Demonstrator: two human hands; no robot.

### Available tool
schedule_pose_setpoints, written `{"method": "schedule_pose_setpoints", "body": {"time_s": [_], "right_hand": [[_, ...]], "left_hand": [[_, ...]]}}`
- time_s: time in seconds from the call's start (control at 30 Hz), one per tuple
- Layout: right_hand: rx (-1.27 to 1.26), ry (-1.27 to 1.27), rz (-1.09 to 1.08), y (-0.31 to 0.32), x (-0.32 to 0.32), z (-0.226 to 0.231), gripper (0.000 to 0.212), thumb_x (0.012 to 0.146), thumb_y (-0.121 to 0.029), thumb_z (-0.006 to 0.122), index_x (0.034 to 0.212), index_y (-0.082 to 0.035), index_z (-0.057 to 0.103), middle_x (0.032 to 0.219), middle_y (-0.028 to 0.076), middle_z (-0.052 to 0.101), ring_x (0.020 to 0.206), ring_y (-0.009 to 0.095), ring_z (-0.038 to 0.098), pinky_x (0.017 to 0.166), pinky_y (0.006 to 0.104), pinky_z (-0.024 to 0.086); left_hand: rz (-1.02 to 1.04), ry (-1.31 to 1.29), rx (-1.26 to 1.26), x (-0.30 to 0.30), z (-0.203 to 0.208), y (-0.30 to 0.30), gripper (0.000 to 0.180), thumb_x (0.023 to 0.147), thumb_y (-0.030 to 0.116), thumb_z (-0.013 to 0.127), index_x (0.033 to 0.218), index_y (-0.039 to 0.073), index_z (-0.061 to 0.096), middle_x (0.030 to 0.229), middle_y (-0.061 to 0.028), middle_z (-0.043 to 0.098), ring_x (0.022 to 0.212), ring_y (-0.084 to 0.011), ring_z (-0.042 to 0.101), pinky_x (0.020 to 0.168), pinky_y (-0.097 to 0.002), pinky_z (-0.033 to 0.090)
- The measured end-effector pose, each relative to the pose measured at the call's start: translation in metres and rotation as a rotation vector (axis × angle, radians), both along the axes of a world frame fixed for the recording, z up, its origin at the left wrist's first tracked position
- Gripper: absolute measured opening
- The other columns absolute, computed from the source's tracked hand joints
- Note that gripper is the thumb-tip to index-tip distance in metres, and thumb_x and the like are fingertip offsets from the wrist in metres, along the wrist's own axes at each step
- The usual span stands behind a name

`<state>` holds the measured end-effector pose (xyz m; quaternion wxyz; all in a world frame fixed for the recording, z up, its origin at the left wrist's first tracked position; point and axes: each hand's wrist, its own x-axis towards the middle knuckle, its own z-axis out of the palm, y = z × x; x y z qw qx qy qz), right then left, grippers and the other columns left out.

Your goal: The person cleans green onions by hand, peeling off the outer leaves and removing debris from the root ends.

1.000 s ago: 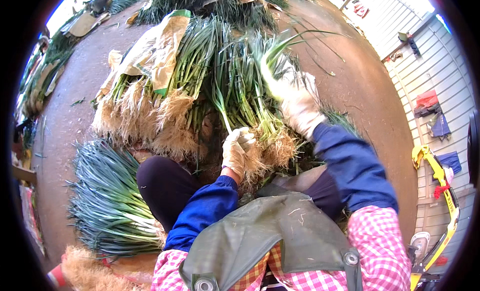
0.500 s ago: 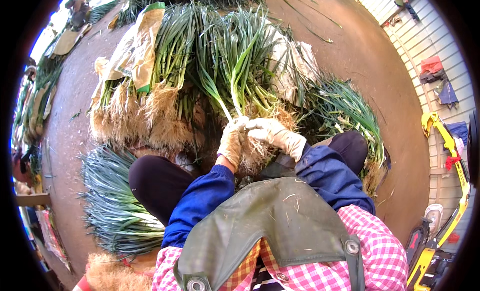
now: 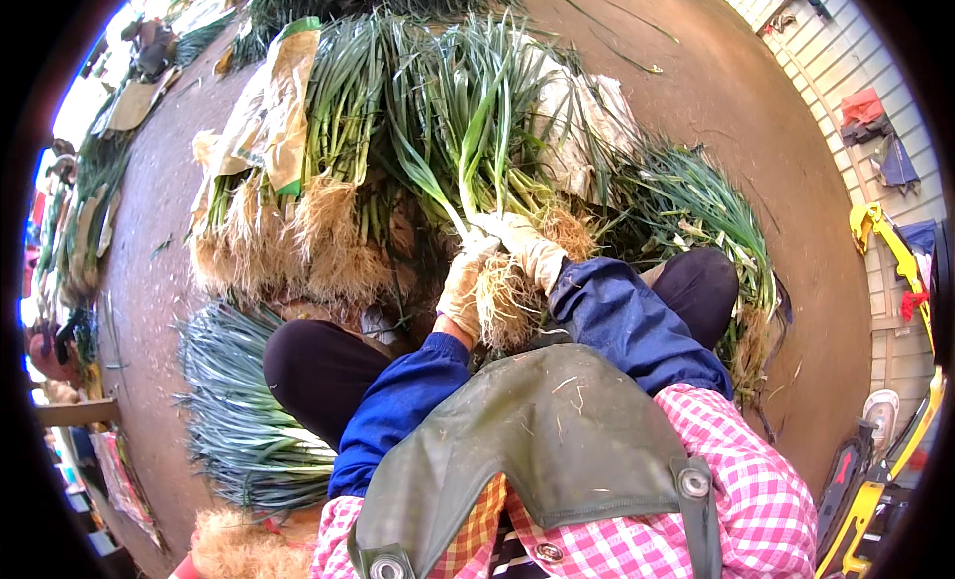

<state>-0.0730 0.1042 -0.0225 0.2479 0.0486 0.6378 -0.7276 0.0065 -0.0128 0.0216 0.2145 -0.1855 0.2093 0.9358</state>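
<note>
In front of me, several leeks (image 3: 466, 181) with green leaves point away, their pale root tangle (image 3: 505, 305) hanging towards my lap. My left hand (image 3: 464, 286), in a cream glove, is closed around the lower stems at the left of the roots. From the right, my gloved right hand (image 3: 532, 251) grips the same stems just above the roots, its fingers partly hidden. The two hands touch or nearly touch. Behind them, a heap of leeks (image 3: 398, 82) lies with leaves pointing away, and more roots (image 3: 565, 231) show beside my right hand.
Rooted leeks under a beige sack (image 3: 284, 101) lie far left. Trimmed-looking leeks (image 3: 244, 410) fan out beside my left knee; another pile (image 3: 696, 201) lies right. A pale cloth (image 3: 587, 111) covers part of the heap. A yellow metal frame (image 3: 900, 261) stands by the right wall.
My right hand has moved left and turned over the stems, closer to my left hand. The root tangle now shows more fully between the hands. The view has shifted slightly.
</note>
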Motion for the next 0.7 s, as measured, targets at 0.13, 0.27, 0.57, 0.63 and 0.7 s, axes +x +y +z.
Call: {"method": "schedule_pose_setpoints", "body": {"time_s": [0.13, 0.27, 0.57, 0.63, 0.7], "right_hand": [[0.219, 0.158, -0.108, 0.020, 0.002, -0.012, 0.022, 0.089, -0.027, 0.059, 0.085, -0.006, 0.066, 0.077, 0.001, 0.063, 0.071, 0.012, 0.057, 0.062, 0.0280, 0.045], [0.630, 0.252, -0.106, 0.040, -0.001, -0.006, 0.025, 0.089, -0.026, 0.058, 0.082, -0.003, 0.064, 0.071, 0.005, 0.064, 0.067, 0.018, 0.059, 0.061, 0.0331, 0.045], [0.254, 0.249, -0.700, 0.132, -0.032, 0.060, 0.020, 0.092, -0.017, 0.051, 0.087, -0.002, 0.063, 0.057, -0.003, 0.050, 0.040, 0.006, 0.039, 0.035, 0.0191, 0.027], [0.073, 0.169, -0.436, 0.126, -0.043, 0.064, 0.024, 0.093, -0.021, 0.051, 0.082, -0.004, 0.064, 0.056, 0.000, 0.055, 0.039, 0.007, 0.041, 0.034, 0.0228, 0.031], [-0.010, 0.107, -0.309, 0.073, -0.040, 0.066, 0.023, 0.091, -0.026, 0.059, 0.090, -0.003, 0.064, 0.055, 0.000, 0.053, 0.039, 0.006, 0.039, 0.035, 0.0204, 0.029]], "left_hand": [[-0.062, 0.035, -0.001, -0.007, -0.008, 0.005, 0.016, 0.089, 0.016, 0.058, 0.099, 0.005, 0.062, 0.087, -0.0076, 0.065, 0.072, -0.0177, 0.063, 0.061, -0.0292, 0.053], [0.024, 0.042, 0.022, -0.008, 0.008, 0.017, 0.028, 0.092, 0.021, 0.054, 0.107, -0.001, 0.060, 0.092, -0.0115, 0.067, 0.074, -0.0216, 0.065, 0.066, -0.0322, 0.054], [0.022, 0.009, 0.143, -0.008, 0.007, 0.003, 0.016, 0.089, 0.016, 0.057, 0.078, 0.005, 0.052, 0.072, -0.0062, 0.054, 0.076, -0.0234, 0.058, 0.080, -0.0438, 0.052], [0.007, 0.156, 0.108, -0.005, 0.003, 0.012, 0.018, 0.088, 0.020, 0.061, 0.083, 0.003, 0.057, 0.073, -0.0084, 0.060, 0.071, -0.0239, 0.061, 0.072, -0.0422, 0.055], [-0.062, 0.014, -0.127, -0.002, 0.001, 0.007, 0.017, 0.088, 0.020, 0.062, 0.085, 0.004, 0.058, 0.070, -0.0083, 0.061, 0.063, -0.0243, 0.061, 0.066, -0.0394, 0.056]]}}
